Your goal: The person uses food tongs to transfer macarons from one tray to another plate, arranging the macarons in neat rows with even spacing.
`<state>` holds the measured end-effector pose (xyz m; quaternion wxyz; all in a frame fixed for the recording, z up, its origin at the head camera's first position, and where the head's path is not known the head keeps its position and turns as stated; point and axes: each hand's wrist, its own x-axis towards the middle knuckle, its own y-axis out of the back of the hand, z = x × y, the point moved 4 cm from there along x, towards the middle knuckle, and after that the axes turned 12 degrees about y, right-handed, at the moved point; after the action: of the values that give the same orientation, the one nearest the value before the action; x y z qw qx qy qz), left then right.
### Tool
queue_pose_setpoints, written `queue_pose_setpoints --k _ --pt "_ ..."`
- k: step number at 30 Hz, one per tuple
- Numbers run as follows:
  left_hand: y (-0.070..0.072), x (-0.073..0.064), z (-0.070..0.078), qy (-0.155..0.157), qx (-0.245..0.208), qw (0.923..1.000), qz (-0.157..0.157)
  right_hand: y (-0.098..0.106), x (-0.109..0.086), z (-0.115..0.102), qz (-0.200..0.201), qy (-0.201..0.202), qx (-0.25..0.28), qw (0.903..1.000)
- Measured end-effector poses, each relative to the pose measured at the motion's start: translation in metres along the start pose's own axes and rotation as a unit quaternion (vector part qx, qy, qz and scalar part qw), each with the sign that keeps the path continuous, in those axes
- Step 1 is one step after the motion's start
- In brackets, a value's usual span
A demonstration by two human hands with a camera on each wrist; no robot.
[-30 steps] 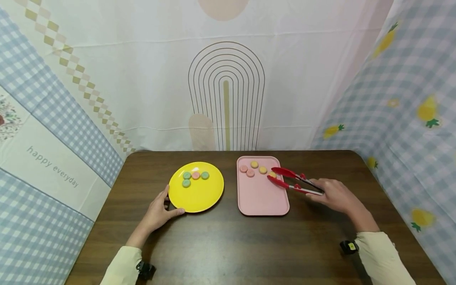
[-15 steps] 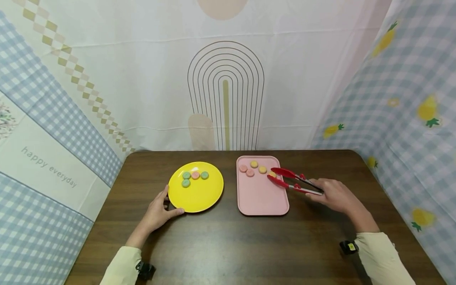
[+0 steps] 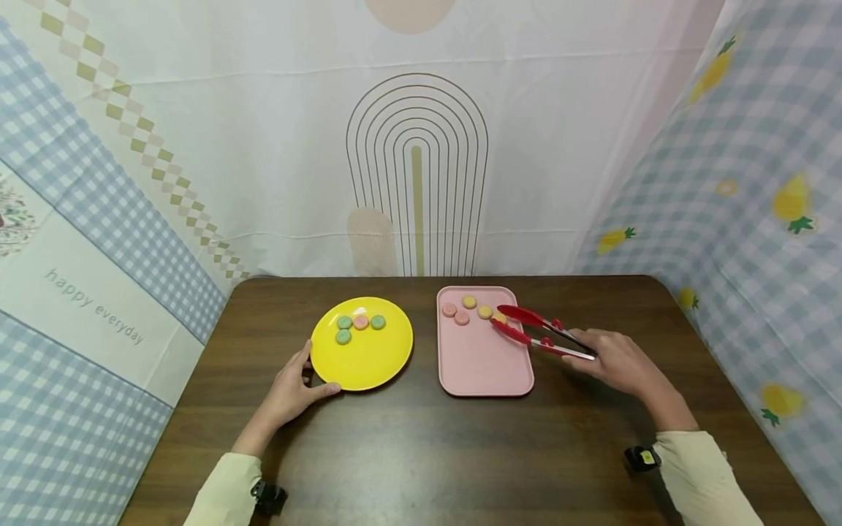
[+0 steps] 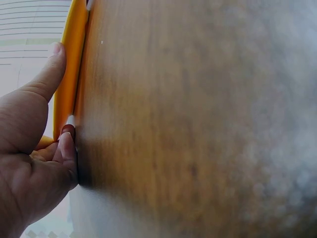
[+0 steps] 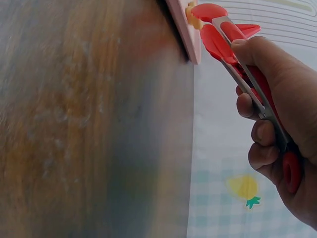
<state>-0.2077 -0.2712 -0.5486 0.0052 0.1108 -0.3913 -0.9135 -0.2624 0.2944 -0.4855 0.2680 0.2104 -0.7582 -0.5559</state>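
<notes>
My left hand (image 3: 289, 387) holds the rim of a round yellow plate (image 3: 362, 365), thumb at its near edge and fingers at its left side. Three green cookie-like discs and a pink disc (image 3: 360, 322) lie on the plate. In my right hand (image 3: 615, 358) are red-tipped metal tongs (image 3: 552, 337), gripped around the handles in the right wrist view. Their spread red tips reach over the right rim of a pink tray (image 3: 483, 369), on either side of a yellow disc (image 3: 500, 318). Two more yellow discs (image 3: 484, 312) and two pink discs (image 3: 462, 318) lie on the tray.
Both plate and tray stand on a dark wooden table (image 3: 421, 453), a strip of bare wood between them. A patterned white cloth (image 3: 283, 146) hangs behind the table's far edge. Checked cloths hang at both sides.
The tongs' tips have shifted slightly left over the tray, and the yellow disc between them sits a little closer to the other yellow ones. My left hand and the plate stay put.
</notes>
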Motion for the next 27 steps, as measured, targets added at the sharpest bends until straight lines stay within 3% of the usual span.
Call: queue_pose_setpoints --k 17,27 --pt "0.000 0.000 0.001 0.006 -0.002 1.0000 -0.002 0.010 0.038 -0.034 0.050 0.059 0.002 0.9970" --pt "-0.001 -0.001 0.000 0.006 0.001 1.0000 -0.003 0.009 0.072 -0.065 0.034 0.093 0.009 0.9951"
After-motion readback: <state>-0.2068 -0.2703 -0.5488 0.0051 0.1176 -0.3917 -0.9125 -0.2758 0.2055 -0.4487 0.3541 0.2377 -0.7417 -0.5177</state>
